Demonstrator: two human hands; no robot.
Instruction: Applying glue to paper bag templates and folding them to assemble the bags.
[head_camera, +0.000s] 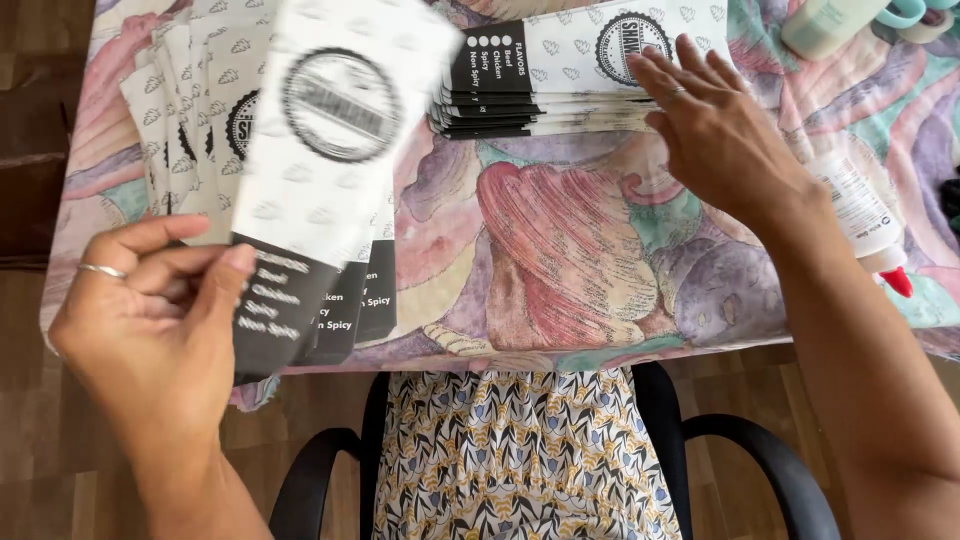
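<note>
wooden floor shows beneath a table draped in a pastel cloth (560, 260) printed with pink, teal and purple swirls. on the cloth's left side lies a fanned row of flat white paper sleeves (195, 120) with black printed ends and round black stamps. the left hand (150, 320), a silver ring on one finger, pinches the black end of one long white paper sleeve (325, 170) between thumb and curled fingers, lifting it, blurred, above that row. at the far middle sits a neat stack of the same white-and-black sleeves (560, 75), lying sideways. the right hand (720, 140) rests flat on this stack's right end, fingers spread and loosely extended, gripping nothing. just right of that wrist lies a white squeeze bottle with a red tip (865, 215). a black armchair (760, 455) and a patterned dress show below the table edge.
</note>
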